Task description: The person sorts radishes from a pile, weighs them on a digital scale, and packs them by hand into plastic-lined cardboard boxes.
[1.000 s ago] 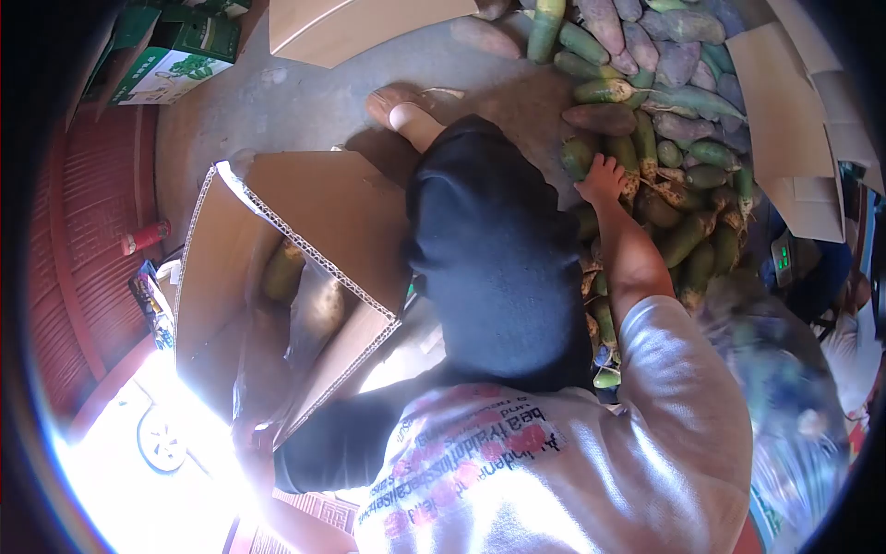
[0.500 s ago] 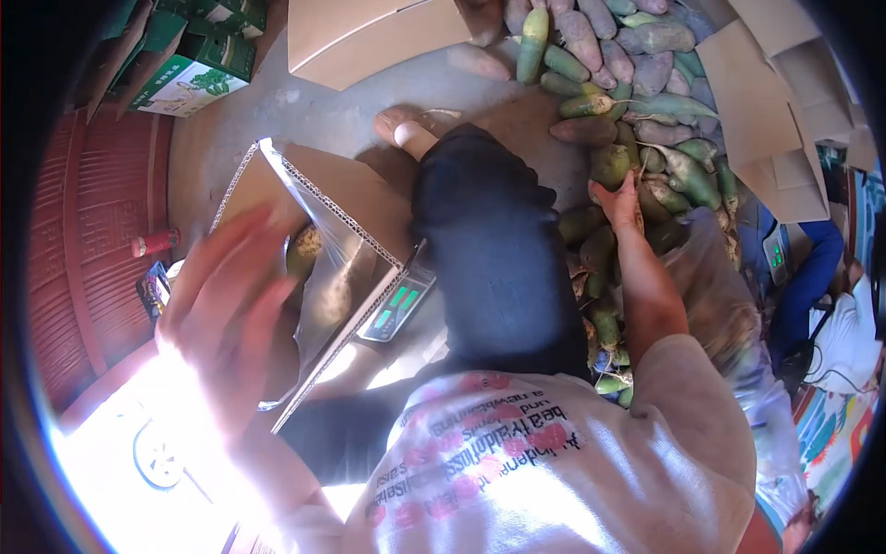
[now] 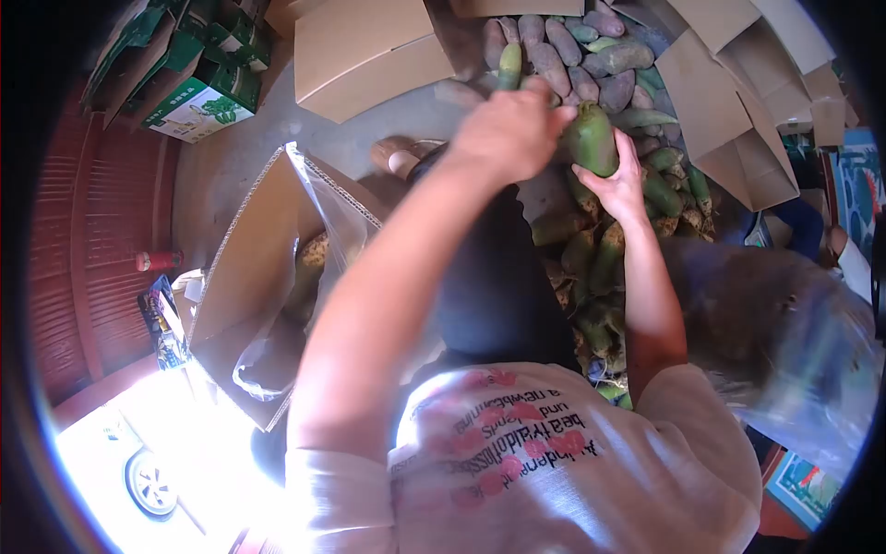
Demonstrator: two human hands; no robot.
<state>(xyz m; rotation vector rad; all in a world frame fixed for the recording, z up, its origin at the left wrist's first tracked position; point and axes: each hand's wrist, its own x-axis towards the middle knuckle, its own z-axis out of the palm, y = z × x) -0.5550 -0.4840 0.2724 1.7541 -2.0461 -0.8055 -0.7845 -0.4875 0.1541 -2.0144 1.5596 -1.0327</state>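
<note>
Our right hand [image 3: 620, 187] holds a green radish [image 3: 592, 138] from below and behind, thumb and fingers wrapped round its lower end, so the root stands nearly upright above the pile of roots [image 3: 591, 51] on the floor. Our left hand [image 3: 509, 129] reaches across in front of us and sits just beside the radish on its left, knuckles up and fingers curled. Its back faces us, so we cannot tell whether the fingertips are closed on the radish or only rest against it. The pile spreads from the top of the view down along our right forearm, green roots nearer us and purple-brown ones farther off. Our dark trouser leg [image 3: 498, 295] runs between the pile and an open cardboard box [image 3: 242, 263] at our left, ending in a foot [image 3: 402, 157] on the grey floor. The box is tilted toward us and lined with a clear plastic liner [image 3: 334, 208], and a few roots [image 3: 309, 263] lie inside it. Flat cardboard sheets [image 3: 365, 51] lie beyond the box, and more lean at the far right of the pile. Green printed cartons [image 3: 196, 102] sit at the upper left, and a red bottle [image 3: 157, 260] lies near the left edge.
</note>
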